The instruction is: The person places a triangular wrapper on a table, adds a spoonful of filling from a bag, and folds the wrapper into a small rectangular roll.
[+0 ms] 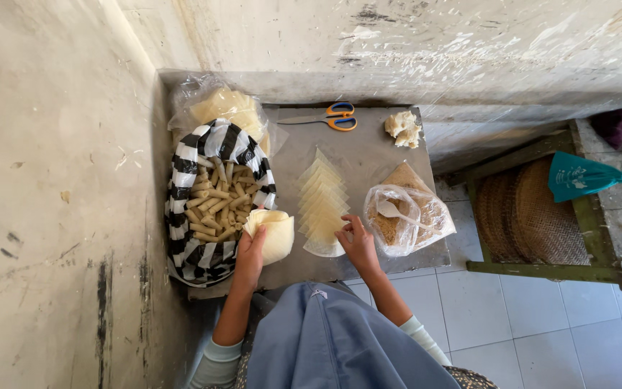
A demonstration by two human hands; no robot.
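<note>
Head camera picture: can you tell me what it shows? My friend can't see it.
A person's left hand holds a stack of thin pale wrappers while the right hand touches a row of wrapper triangles laid on a grey board. A striped bag holds rolled pieces; orange scissors lie behind.

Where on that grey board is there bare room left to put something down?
Bare grey board shows between the row of pale triangular wrappers and the lump of dough, below the orange-handled scissors. The left is crowded: striped bag of rolls, left hand holding a wrapper stack. The clear filling bag fills the right.
</note>
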